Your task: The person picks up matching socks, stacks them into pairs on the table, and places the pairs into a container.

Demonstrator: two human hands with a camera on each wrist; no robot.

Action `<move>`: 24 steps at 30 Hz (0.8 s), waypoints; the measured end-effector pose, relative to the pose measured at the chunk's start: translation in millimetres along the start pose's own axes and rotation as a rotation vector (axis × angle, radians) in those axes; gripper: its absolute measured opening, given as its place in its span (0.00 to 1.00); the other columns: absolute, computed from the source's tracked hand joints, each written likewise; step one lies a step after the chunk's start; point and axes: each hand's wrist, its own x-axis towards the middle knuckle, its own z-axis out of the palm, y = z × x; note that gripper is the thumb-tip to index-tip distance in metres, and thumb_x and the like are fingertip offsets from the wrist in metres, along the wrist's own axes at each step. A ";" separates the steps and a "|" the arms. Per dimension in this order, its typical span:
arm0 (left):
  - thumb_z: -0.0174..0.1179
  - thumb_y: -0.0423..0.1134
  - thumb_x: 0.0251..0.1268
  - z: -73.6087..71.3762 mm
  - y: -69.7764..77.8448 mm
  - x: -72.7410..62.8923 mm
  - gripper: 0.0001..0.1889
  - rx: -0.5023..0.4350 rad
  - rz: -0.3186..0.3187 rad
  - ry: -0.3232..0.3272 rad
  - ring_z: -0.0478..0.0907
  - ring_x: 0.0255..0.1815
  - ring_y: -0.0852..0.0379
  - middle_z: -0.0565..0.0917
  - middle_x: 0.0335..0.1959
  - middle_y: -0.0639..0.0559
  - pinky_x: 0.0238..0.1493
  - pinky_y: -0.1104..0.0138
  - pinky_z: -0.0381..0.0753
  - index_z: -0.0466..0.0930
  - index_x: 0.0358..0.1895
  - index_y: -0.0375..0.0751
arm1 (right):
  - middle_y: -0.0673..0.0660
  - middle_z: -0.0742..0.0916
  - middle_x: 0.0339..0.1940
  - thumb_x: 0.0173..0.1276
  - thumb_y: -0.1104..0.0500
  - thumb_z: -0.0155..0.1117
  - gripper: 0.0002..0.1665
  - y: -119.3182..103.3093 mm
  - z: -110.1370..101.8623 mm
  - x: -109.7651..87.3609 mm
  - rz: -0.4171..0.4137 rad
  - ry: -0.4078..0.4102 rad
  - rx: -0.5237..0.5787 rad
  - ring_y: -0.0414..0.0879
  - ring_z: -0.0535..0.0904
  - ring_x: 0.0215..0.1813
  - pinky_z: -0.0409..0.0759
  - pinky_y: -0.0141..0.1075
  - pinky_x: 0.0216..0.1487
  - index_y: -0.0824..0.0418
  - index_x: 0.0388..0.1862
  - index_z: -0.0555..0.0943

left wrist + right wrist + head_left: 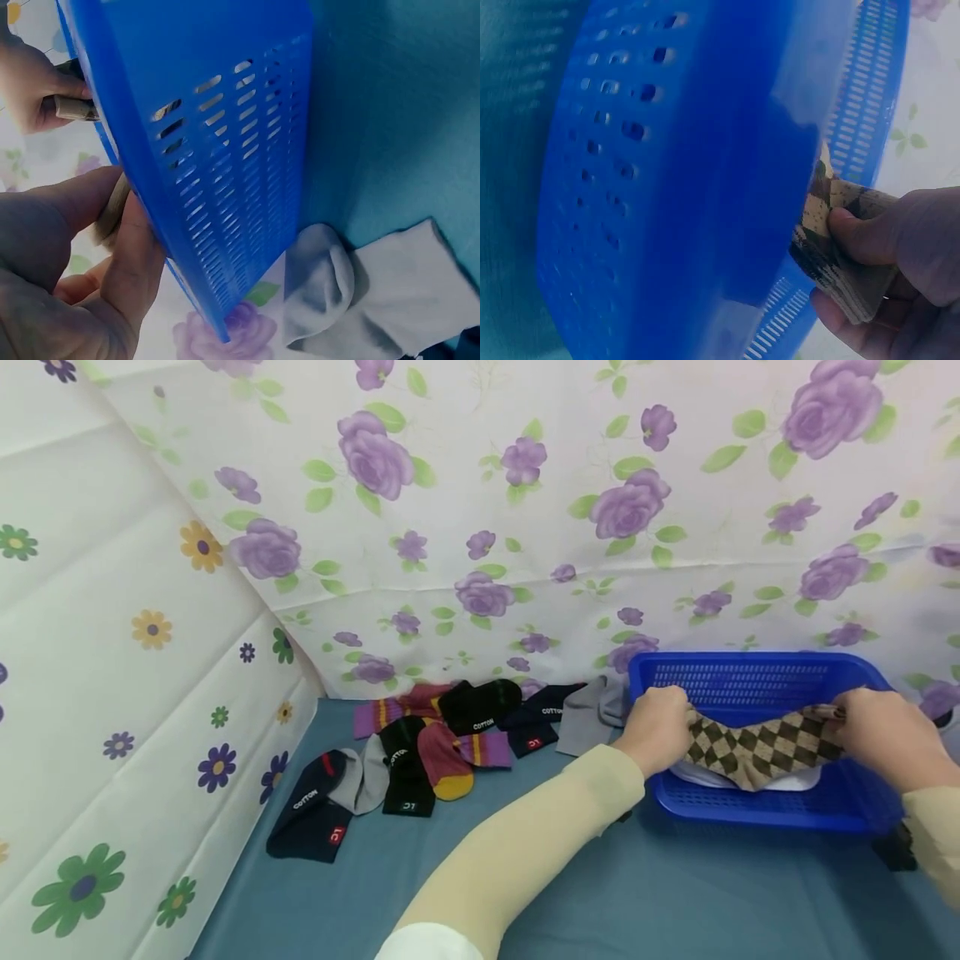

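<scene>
A brown and beige checked sock is stretched between both hands above the blue basket. My left hand pinches one end near the basket's left side; in the left wrist view a bit of beige fabric shows between thumb and fingers. The right hand grips the other end, the cuff, with the thumb pressed on the folded fabric in the right wrist view. Under the sock, something white lies in the basket.
Left of the basket, socks lie in a loose group on the blue-green cloth: a navy one, a black one, a maroon one with a yellow toe and grey ones. Flowered sheets hang behind and at left.
</scene>
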 end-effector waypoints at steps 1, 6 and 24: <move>0.53 0.30 0.65 -0.2 0.4 1.2 0.22 0.011 0.004 0.002 0.55 0.08 0.62 0.56 0.12 0.56 0.09 0.73 0.55 0.57 0.14 0.50 | 0.59 0.77 0.14 0.59 0.69 0.57 0.08 0.5 -0.2 2.1 0.004 -0.010 -0.001 0.49 0.69 0.17 0.65 0.39 0.17 0.69 0.22 0.77; 0.53 0.31 0.65 -0.7 0.8 3.6 0.14 0.112 0.005 0.006 0.64 0.13 0.64 0.67 0.15 0.58 0.12 0.73 0.62 0.68 0.21 0.50 | 0.65 0.81 0.21 0.55 0.67 0.62 0.07 3.6 -0.7 12.9 0.027 -0.064 -0.025 0.54 0.75 0.21 0.71 0.45 0.19 0.73 0.30 0.80; 0.57 0.37 0.64 3.5 0.4 2.1 0.11 0.222 0.075 -0.030 0.67 0.14 0.66 0.74 0.14 0.59 0.15 0.74 0.67 0.72 0.23 0.50 | 0.81 0.75 0.47 0.54 0.66 0.65 0.31 11.2 15.4 16.4 0.025 -0.014 -0.028 0.76 0.71 0.46 0.69 0.66 0.46 0.79 0.54 0.67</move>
